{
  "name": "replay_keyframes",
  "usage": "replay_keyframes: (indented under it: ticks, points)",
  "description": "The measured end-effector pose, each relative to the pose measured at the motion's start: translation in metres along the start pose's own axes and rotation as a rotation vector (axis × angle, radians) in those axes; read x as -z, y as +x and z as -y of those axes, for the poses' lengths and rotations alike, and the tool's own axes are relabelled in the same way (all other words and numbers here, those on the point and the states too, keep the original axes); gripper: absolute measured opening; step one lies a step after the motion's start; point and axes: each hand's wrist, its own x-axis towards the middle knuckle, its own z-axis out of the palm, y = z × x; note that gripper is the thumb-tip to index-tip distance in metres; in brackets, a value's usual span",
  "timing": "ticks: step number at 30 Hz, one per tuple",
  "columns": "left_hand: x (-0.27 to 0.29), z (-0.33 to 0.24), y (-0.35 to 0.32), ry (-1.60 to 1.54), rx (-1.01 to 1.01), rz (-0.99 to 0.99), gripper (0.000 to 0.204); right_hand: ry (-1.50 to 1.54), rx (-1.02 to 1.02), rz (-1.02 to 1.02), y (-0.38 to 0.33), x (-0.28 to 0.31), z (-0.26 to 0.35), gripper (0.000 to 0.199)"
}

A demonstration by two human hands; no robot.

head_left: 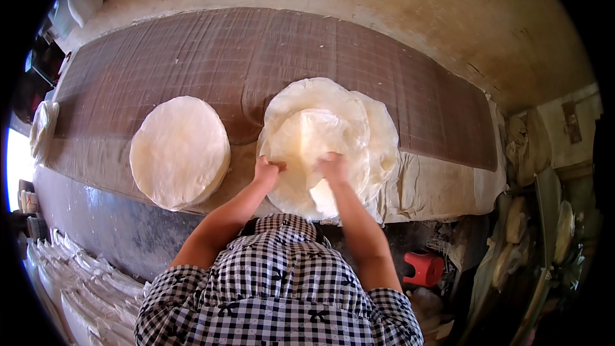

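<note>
In front of me lies a loose pile of thin, round, pale cream sheets, with uneven edges overlapping to the right. A smaller rounded fold or sheet shows on top, creased down its middle. My left hand is closed in a pinch at the pile's left side, on a pale sheet. My right hand is over the pile's middle, its fingers curled in and slightly blurred; what they hold is hidden. A bright white flap shows beside my right wrist. To the left stands a neat, thick round stack of similar sheets.
A brown, wrinkled cover spreads over the long table, with pale cloth along its near edge. Rows of whitish folded material lie at lower left. A red stool stands below the table at right, near leaning boards.
</note>
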Motion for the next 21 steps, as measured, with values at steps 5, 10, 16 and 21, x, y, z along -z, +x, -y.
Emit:
replay_keyframes:
  ticks: [5,10,16,21]
  points:
    - [-0.007,-0.006,-0.006,0.093,0.058,0.046,0.05,0.459,-0.084,-0.107,0.0,0.1,-0.002,0.014]
    - [-0.028,-0.033,-0.02,-0.272,0.304,0.324,0.083,0.535,-0.006,0.0,-0.015,0.117,0.006,0.013]
    - [-0.046,-0.067,-0.007,-0.039,0.148,0.157,0.07,0.12,0.155,0.174,-0.04,0.046,0.003,0.011]
    - [-0.045,-0.079,0.014,0.249,0.075,0.212,0.057,0.06,-0.037,0.351,-0.049,0.043,0.003,0.018]
